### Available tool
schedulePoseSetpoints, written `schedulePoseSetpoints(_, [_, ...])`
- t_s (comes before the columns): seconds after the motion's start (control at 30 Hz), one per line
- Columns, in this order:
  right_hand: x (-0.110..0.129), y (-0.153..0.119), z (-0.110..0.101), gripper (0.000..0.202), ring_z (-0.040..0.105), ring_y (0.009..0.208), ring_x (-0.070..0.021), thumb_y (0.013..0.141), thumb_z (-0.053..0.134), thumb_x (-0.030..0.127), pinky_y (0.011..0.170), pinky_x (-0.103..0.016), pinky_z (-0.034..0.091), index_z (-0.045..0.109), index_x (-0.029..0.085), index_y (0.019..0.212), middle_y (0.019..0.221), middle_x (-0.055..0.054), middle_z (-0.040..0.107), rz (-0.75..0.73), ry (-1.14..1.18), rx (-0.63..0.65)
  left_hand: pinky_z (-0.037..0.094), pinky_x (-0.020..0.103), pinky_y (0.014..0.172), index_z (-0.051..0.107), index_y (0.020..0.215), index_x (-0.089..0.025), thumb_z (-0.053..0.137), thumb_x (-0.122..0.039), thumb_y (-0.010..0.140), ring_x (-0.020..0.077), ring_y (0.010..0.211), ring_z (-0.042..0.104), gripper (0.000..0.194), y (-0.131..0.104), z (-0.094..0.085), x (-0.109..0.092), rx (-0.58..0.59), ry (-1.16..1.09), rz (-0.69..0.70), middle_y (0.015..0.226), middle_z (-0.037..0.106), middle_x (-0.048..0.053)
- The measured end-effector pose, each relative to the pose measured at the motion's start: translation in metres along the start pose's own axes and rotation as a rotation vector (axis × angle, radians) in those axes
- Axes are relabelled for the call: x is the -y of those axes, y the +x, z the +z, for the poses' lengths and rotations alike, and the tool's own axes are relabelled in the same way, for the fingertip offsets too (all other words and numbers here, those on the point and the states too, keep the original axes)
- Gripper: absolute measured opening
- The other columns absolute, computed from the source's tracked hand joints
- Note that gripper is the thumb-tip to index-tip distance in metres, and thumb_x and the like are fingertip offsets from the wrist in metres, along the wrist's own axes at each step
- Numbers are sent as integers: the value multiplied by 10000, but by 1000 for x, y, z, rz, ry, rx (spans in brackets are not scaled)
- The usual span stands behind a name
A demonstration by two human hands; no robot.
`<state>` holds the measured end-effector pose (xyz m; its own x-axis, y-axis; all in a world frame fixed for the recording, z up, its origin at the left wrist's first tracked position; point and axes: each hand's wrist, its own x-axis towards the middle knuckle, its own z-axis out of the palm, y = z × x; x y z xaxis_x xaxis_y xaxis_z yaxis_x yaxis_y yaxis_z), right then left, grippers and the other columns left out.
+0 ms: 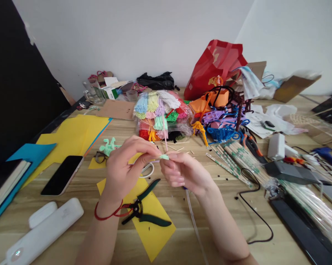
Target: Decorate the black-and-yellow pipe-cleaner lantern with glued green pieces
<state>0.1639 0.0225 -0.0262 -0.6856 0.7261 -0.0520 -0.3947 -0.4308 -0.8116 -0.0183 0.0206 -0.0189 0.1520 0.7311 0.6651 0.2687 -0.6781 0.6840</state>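
Left hand (125, 166) and right hand (189, 171) both have a pinch on this pale green bit (164, 157), probably super light and bendy, so I'd grab its ends gently

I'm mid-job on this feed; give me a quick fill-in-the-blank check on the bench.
1. The small piece between the fingertips of the left hand and right hand is pale ____.
2. The shears lie over a sheet coloured ____.
3. Seen from the head camera, the phone lies to the ____ of the shears.
4. The big handled bag at the back is ____.

Missing words: green; yellow; left; red.
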Motion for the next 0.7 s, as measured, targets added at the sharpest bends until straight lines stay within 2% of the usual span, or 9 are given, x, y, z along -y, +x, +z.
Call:
schedulePoseSetpoints(0.1, [-4, -4, 0, 306, 389, 529, -99, 961, 535, 382, 496, -229, 332, 524, 203, 712, 608, 38, 452, -345, -566, -192, 543, 323, 794, 716, 826, -255, 681, -221, 906, 181, 826, 680, 93, -3, 1, 0, -46, -24, -94, 837, 734, 15])
schedulePoseSetpoints(0.2, [-4, -6, -4, 234, 487, 637, -142, 965, 494, 270, 595, -276, 408, 560, 215, 748, 700, -14, 542, -707, -1136, -259, 548, 290, 771, 714, 810, -240, 720, -283, 881, 169, 798, 685, 83, -6, 5, -2, -83, -96, -230, 816, 733, 9])
schedulePoseSetpoints(0.3, [-3, -7, -4, 211, 564, 729, -176, 959, 483, 232, 658, -309, 467, 590, 222, 777, 775, -57, 616, -886, -1252, -254, 555, 265, 724, 707, 794, -231, 750, -301, 853, 163, 761, 692, 101, -6, 7, -4, -82, -183, -335, 786, 732, 4])
schedulePoseSetpoints(0.33, [-4, -7, -3, 219, 575, 748, -178, 968, 493, 249, 675, -312, 473, 604, 220, 782, 782, -57, 623, -853, -1174, -267, 555, 262, 719, 704, 790, -232, 746, -285, 854, 161, 757, 692, 93, -5, 8, -5, -76, -193, -333, 785, 730, 1])
schedulePoseSetpoints(0.4, [-5, -7, 2, 307, 540, 658, -153, 991, 497, 333, 621, -293, 445, 605, 210, 731, 693, -26, 579, -668, -861, -284, 553, 271, 743, 704, 800, -244, 713, -233, 877, 159, 775, 688, 78, -4, 7, -6, -59, -157, -258, 806, 730, -2])
schedulePoseSetpoints(0.5, [-7, -4, 10, 467, 317, 443, -89, 968, 498, 484, 441, -247, 277, 496, 207, 592, 518, 52, 385, -267, -251, -224, 537, 312, 793, 720, 837, -276, 671, -157, 893, 175, 819, 677, 140, 0, 4, -5, -19, 10, -6, 827, 744, -7])
schedulePoseSetpoints(0.57, [-7, -1, 11, 455, 210, 419, -63, 900, 576, 495, 409, -226, 188, 438, 210, 575, 512, 83, 310, -96, 1, -184, 517, 342, 810, 730, 853, -298, 673, -149, 890, 191, 829, 665, 163, 2, 2, -4, -11, 158, 140, 820, 762, -15])
schedulePoseSetpoints(0.63, [-8, 2, 10, 415, 198, 434, -55, 859, 623, 459, 416, -217, 179, 430, 208, 591, 540, 87, 311, -42, 40, -185, 501, 364, 826, 732, 863, -312, 679, -165, 890, 205, 839, 655, 158, 3, 1, -2, -21, 264, 185, 820, 771, -19])
schedulePoseSetpoints(0.7, [-7, 3, 6, 378, 253, 450, -68, 894, 588, 436, 433, -224, 223, 467, 204, 621, 556, 69, 362, -152, -124, -235, 502, 368, 839, 727, 851, -304, 668, -176, 898, 209, 854, 654, 148, 2, 0, 0, -35, 269, 137, 827, 766, -12])
